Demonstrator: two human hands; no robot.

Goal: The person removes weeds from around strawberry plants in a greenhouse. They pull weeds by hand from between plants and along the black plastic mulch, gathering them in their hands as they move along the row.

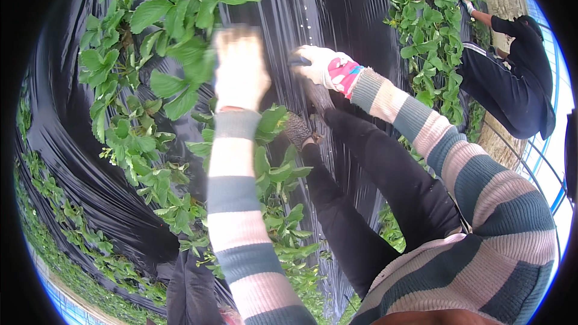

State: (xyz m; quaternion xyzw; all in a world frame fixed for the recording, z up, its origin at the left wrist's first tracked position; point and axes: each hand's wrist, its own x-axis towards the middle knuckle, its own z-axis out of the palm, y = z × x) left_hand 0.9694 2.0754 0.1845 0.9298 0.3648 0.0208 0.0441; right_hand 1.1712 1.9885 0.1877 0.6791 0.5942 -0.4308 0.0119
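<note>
My left hand [241,70], in a pale glove, is blurred over the black plastic mulch film [356,13]. It is right beside the broad leaves of a strawberry plant [192,65]; its fingers and anything in them do not show clearly. My right hand [318,67] wears a white glove with a dark patch near the fingers and a pink patterned cuff. It is above the furrow between the rows, in front of my shoe, with its fingers bent. Whether it holds anything cannot be made out.
Another strawberry row [426,31] runs on the right, where a co-worker [510,72] bends with a gloved hand at the plants. At lower left a dark trouser leg [192,284] of another person shows. My patterned shoe [298,131] stands in the furrow, close to leaves.
</note>
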